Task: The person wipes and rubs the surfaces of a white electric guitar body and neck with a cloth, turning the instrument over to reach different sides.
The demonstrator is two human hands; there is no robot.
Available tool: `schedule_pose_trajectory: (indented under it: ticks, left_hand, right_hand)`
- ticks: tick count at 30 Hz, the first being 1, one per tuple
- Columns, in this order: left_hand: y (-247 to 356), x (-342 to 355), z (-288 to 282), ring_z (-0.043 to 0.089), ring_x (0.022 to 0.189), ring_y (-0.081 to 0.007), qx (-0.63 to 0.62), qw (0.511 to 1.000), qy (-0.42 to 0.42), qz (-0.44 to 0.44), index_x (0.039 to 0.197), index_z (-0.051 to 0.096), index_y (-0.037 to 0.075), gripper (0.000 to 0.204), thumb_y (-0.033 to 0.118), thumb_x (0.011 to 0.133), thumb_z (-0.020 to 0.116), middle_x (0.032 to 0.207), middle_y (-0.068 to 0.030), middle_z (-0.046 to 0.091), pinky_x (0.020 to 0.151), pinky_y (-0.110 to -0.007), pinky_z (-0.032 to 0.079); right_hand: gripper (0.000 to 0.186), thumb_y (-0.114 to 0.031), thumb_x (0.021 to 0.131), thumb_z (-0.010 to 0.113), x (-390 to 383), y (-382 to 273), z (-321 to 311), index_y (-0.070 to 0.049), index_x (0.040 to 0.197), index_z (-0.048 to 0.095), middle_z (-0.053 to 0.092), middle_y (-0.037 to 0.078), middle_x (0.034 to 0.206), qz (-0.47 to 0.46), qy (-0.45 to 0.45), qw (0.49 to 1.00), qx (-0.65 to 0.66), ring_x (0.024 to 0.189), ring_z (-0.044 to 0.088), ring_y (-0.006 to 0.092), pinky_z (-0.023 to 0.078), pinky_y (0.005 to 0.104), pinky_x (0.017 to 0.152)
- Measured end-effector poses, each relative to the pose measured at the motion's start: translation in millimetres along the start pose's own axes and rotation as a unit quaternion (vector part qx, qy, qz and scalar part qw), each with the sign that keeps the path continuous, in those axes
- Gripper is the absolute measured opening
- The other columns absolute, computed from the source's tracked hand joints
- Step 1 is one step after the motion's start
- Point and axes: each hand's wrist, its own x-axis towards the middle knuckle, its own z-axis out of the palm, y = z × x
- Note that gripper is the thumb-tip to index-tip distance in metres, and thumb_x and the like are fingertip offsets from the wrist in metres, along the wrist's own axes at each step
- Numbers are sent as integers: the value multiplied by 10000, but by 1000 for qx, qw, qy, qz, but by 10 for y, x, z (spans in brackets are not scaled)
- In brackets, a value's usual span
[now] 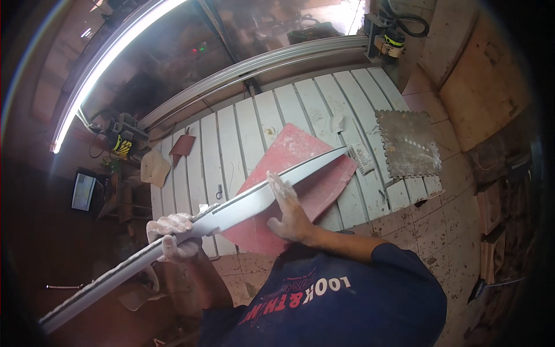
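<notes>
A long, narrow white board (pixel 248 209), seen almost edge-on with a dark line along its upper edge, runs diagonally from the lower left to the middle of the slatted table. My left hand (pixel 173 236), dusted white, is closed around its middle stretch, thumb on the near side. Against the near face farther right rests my right hand (pixel 291 211), fingers stretched and thumb apart. Under the board's right part lies a pink-red mat (pixel 292 141), dusty and partly hidden by the board. A white-dusted brush (pixel 361 157) lies close to the board's right tip.
Light slats form the table (pixel 231 130). A grey interlocking mat (pixel 409 143) covers its right end. On the left are a dark red sheet (pixel 182 145) and a beige cap-like item (pixel 155 168). A metal gantry rail (pixel 260 66) crosses behind; a monitor (pixel 84 191) stands left.
</notes>
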Motion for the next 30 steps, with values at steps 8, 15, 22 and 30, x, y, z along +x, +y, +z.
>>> schedule_pose_trajectory:
  ticks: [8, 15, 22, 30]
  left_hand:
    - [0, 56, -70, 581, 606, -153, 64, 994, 78, -36, 871, 483, 96, 237, 272, 875, 641, 710, -46, 571, 602, -280, 530]
    - [-26, 61, -44, 589, 630, -167, 93, 990, 102, -37, 935, 496, 102, 276, 328, 879, 645, 708, -45, 567, 605, -306, 531]
    - [-9, 66, -25, 592, 648, -160, 124, 986, 102, -40, 946, 494, 106, 300, 353, 880, 651, 724, -41, 565, 616, -286, 528]
    - [-75, 126, 15, 590, 649, -155, 111, 989, 89, -44, 923, 472, 107, 301, 348, 875, 645, 726, -24, 545, 605, -271, 516]
  right_hand:
    - [853, -163, 735, 683, 259, -654, -259, 30, 1501, 359, 334, 262, 1561, -164, -23, 985, 42, 1485, 283, 415, 234, 509, 1223]
    - [876, -382, 821, 732, 160, 23, 128, -23, 1520, 345, 365, 169, 1572, -114, 72, 985, 108, 1473, 318, 380, 232, 555, 1208]
    - [915, -313, 724, 769, -45, 1388, -115, -48, 1502, 368, 398, 165, 1531, 19, 69, 975, -212, 1455, 334, 357, 226, 549, 1209]
    - [878, -158, 676, 740, -95, 2153, -491, 10, 1466, 396, 443, 217, 1476, 189, 108, 948, -233, 1436, 344, 404, 254, 491, 1209]
